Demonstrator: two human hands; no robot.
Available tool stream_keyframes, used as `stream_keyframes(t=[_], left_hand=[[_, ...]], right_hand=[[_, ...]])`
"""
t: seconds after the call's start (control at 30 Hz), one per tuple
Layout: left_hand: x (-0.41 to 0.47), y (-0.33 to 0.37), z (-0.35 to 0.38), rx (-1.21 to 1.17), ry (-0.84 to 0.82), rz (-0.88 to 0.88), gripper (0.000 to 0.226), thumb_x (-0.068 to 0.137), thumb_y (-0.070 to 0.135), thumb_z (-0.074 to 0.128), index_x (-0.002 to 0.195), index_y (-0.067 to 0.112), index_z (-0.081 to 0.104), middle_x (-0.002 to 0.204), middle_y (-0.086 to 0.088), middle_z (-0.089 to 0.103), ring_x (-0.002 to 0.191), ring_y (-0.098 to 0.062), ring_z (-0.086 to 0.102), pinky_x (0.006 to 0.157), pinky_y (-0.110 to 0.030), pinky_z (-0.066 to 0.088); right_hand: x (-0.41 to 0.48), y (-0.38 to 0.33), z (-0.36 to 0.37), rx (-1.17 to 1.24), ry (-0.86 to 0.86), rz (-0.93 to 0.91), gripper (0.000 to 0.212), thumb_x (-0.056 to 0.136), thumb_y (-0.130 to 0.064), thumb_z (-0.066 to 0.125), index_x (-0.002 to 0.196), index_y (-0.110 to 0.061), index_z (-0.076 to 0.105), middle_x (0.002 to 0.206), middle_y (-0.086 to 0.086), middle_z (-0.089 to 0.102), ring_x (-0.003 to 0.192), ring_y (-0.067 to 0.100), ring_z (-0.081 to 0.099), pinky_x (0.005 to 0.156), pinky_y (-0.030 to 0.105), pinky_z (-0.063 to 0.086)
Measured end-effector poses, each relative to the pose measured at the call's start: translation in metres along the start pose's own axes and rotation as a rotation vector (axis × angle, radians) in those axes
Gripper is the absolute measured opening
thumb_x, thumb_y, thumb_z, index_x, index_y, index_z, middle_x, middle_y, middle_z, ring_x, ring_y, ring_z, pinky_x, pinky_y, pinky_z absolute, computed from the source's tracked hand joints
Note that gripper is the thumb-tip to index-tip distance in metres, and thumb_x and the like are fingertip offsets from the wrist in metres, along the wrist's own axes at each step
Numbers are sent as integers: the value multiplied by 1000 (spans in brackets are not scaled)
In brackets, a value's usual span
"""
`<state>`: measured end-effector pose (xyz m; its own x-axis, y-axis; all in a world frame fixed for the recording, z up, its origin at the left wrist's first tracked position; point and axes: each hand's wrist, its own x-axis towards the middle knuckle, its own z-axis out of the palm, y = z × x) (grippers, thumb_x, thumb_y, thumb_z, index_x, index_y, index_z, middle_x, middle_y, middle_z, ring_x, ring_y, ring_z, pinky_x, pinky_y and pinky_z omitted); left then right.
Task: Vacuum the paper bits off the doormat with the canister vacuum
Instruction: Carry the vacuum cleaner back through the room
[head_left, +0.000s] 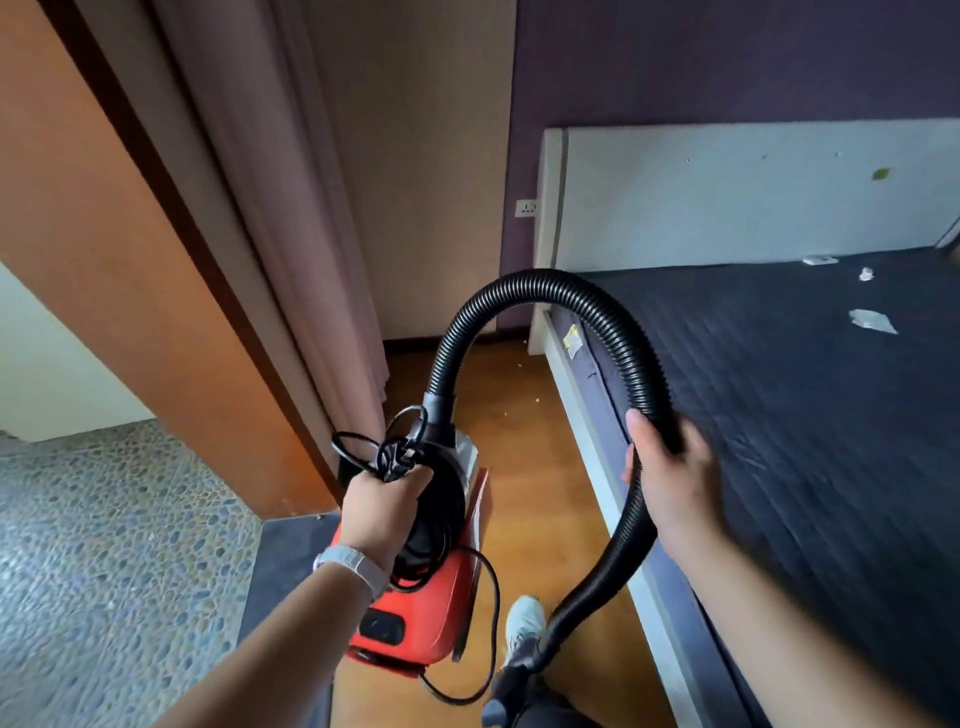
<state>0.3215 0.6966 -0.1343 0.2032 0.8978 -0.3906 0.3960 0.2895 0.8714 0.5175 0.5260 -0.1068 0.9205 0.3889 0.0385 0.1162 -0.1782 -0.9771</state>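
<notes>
**Carrying the vacuum, with both hands occupied**

At the far left a pebble-patterned floor (104, 545) meets an orange-brown wooden door (104, 260). At the door's foot lies a flat dark grey strip (283, 566). This may be the doormat, but I cannot tell for sure, and no paper shows on its visible part.

Just right of it, the left hand (382, 512) is clenched over the top of the red plastic canister vacuum (421, 618), gripping the coiled black power cord (395, 452) along with it. The vacuum hangs above the strip's edge and the wooden floor (540, 493), its long axis pointing away from the person.

The black ribbed hose (545, 291) arches up from the vacuum's far end and comes down into the right hand (670, 478), whose fingers wrap round it. Its free end (506, 691) dangles by a shoe.

Further right, white paper scraps (872, 319) lie on a dark quilted bed (805, 415), well apart from both hands.

If the strip is the mat, it lies down and to the left, nearer the left hand. In that case the vacuum likely needs setting down and the cord plugging in first.
</notes>
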Motion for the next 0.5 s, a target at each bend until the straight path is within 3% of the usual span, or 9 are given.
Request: stream_keyframes(t=[0.2, 0.33, 0.5], left_hand=[[82, 31, 41, 44, 59, -60, 15, 76, 23, 73, 78, 9, 72, 75, -8, 74, 72, -26, 70, 70, -40, 57], [130, 75, 75, 87, 110, -82, 18, 75, 26, 73, 77, 8, 71, 73, -8, 73, 70, -26, 70, 70, -42, 59], [186, 132, 117, 98, 155, -25, 15, 81, 22, 73, 73, 13, 64, 70, -4, 67, 65, -21, 64, 58, -30, 51]], right_hand=[[107, 19, 64, 67, -88, 37, 28, 92, -34, 65, 75, -14, 56, 54, 2, 58, 49, 17, 58, 59, 36, 47], [183, 17, 91, 100, -117, 55, 31, 92, -33, 66, 75, -10, 56, 55, 3, 58, 47, 14, 57, 58, 31, 44], [275, 10, 109, 136, -136, 82, 30, 94, -31, 64, 75, -9, 55, 56, 6, 56, 47, 14, 55, 58, 31, 43]])
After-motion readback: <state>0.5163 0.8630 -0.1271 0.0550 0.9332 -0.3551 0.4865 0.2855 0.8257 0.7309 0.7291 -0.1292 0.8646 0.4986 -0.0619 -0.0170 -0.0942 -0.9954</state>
